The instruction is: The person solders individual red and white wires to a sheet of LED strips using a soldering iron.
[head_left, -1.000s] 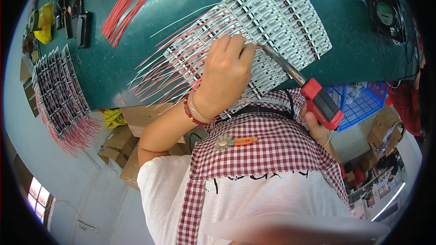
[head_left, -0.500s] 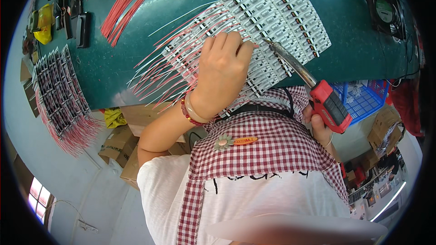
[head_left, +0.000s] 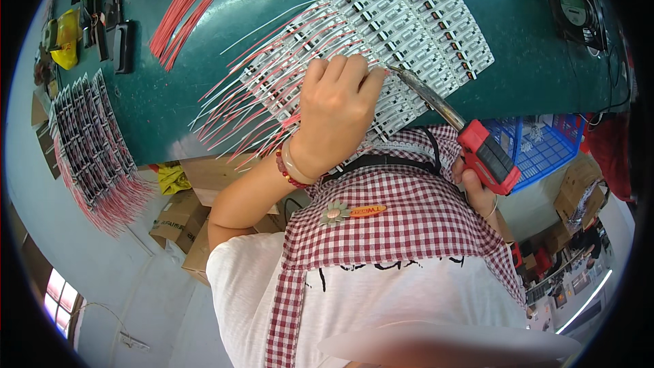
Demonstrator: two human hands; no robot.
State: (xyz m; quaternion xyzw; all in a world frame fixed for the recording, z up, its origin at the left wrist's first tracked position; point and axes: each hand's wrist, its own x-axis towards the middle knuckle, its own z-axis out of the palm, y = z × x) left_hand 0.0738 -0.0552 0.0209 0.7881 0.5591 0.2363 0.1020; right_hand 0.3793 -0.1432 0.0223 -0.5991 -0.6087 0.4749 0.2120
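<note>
Clock positions are taken from the left hand. Nearest is the checked apron [head_left: 395, 232], at 5 o'clock. The right hand [head_left: 477, 189], at 4 o'clock, is closed around the red-and-black handle of a soldering iron [head_left: 489, 158]; the iron's tip points toward 10 o'clock. The left hand [head_left: 335, 105] is bent narrow over the panel of small light-coloured boards [head_left: 412, 34]; whether its fingertips pinch a wire cannot be told. The iron's tip is just beside them. The panel lies on the green table [head_left: 538, 82], extending toward 1 o'clock, with red and white wires [head_left: 253, 105] trailing toward 9 o'clock. Beyond: blue basket [head_left: 550, 153], 3 o'clock; wired boards [head_left: 92, 140], 9 o'clock; black fan [head_left: 575, 10], 2 o'clock; bundled red wires [head_left: 176, 17], 10 o'clock.
</note>
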